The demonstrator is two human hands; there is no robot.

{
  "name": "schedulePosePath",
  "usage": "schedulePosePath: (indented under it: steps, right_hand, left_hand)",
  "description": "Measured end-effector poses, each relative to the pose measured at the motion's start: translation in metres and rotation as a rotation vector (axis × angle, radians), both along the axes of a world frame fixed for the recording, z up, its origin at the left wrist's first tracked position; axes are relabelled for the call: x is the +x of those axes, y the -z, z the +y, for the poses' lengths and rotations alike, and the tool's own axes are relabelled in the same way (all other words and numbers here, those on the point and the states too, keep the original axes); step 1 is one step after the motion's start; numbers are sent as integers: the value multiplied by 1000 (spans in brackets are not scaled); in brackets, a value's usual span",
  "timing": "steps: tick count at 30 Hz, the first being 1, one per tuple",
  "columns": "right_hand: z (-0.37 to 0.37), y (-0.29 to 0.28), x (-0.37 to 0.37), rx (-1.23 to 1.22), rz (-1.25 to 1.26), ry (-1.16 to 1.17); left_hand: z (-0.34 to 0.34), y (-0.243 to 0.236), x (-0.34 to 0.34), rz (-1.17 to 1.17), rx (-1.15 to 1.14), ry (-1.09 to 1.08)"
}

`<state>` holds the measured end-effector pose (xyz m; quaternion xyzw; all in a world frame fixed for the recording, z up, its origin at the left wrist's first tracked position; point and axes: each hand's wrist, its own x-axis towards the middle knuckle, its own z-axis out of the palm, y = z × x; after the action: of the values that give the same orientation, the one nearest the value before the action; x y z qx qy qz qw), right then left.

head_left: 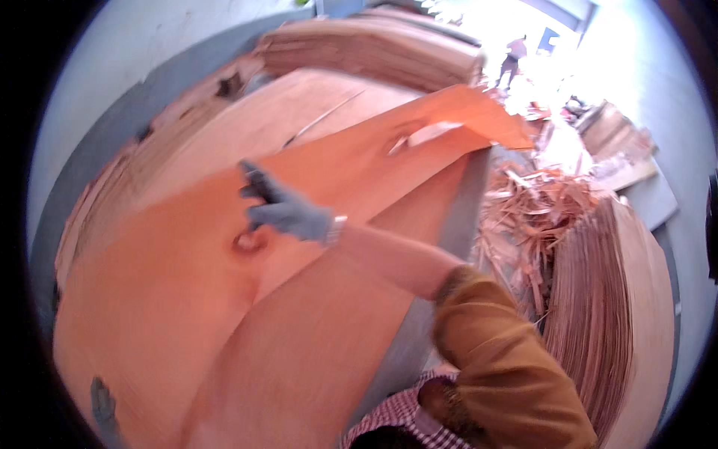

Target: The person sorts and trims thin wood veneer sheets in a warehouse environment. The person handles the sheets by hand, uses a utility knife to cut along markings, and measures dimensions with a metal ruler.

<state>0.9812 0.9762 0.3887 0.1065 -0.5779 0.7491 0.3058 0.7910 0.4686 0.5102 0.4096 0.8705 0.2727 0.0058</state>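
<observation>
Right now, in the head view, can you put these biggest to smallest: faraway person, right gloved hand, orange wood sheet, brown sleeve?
1. Orange wood sheet
2. Brown sleeve
3. Right gloved hand
4. Faraway person, probably tiny because of distance

Free room: above the orange sheet (172,224), 9 o'clock from my right hand (288,213); far stack (374,54) obstructs 1 o'clock, near stack (594,314) 4.
</observation>
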Motion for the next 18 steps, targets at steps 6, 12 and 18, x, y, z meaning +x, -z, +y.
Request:
schedulePosePath:
  steps: [6,12,18]
  right_hand:
    - [13,47,94,21,-493,297]
    - [36,74,91,-35,-509,393]
    - [22,80,41,241,-937,677]
  left_hand:
    - [2,84,158,-954,-227,148]
    - [-101,243,114,-1510,829,-450]
    - [-140,355,37,-1215,1574,-367]
